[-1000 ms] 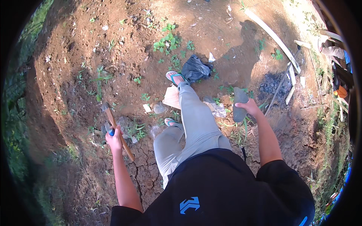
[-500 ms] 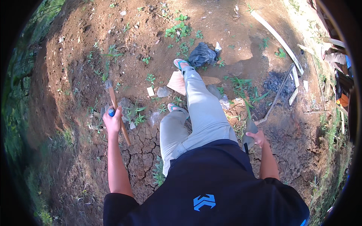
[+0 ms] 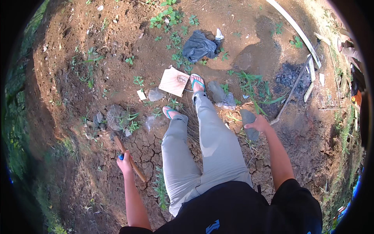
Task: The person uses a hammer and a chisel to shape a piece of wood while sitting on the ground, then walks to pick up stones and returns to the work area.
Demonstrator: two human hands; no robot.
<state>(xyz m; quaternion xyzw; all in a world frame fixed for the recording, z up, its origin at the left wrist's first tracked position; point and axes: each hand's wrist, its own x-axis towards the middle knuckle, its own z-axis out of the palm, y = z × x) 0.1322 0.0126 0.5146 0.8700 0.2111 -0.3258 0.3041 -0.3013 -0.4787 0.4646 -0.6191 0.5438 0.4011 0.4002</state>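
Observation:
My left hand (image 3: 125, 163) is closed around a tool with a long wooden handle (image 3: 137, 170), held low over the cracked soil at the left. A small blue piece (image 3: 121, 156), perhaps a handle end, shows in the same grip; its kind is not clear. The tool's head is hard to make out against the ground. On the right, my right hand (image 3: 258, 124) grips a flat grey slab (image 3: 249, 121) that looks like stone, thumb across its face. Between and ahead of my hands, a square light wooden board (image 3: 174, 81) with a dark knot lies beside my sandalled foot.
A dark plastic bag (image 3: 199, 46) lies ahead. At the right are a long pale strip (image 3: 296, 29), a thin stick (image 3: 291, 93) and a patch of black ash (image 3: 289, 76). Stones (image 3: 115, 117), weeds and another plastic scrap (image 3: 226, 101) dot the ground.
My right hand has moved forward and slightly left with the grey slab. My left hand is lower in view with the wooden-handled tool. My feet stand side by side; the board shows more fully.

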